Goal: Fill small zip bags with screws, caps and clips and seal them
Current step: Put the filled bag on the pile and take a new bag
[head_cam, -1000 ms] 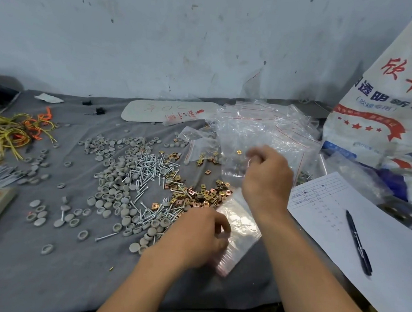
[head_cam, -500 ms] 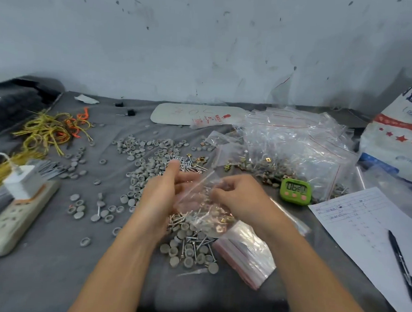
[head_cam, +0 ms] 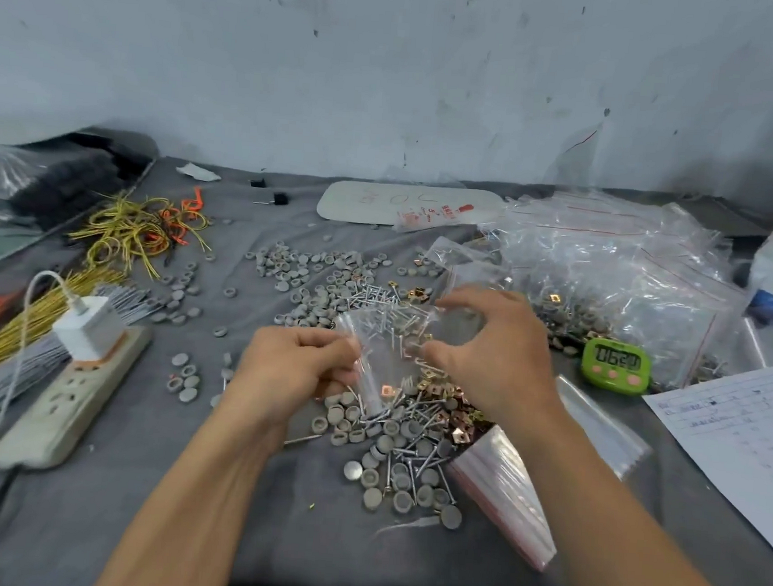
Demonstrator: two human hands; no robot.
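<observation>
Head view | zip bag between both grips | left hand pinches its left edge | right hand pinches right edge

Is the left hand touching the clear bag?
Touching. The head view shows the left hand pinching the bag by its edge, between thumb and fingers.
</observation>
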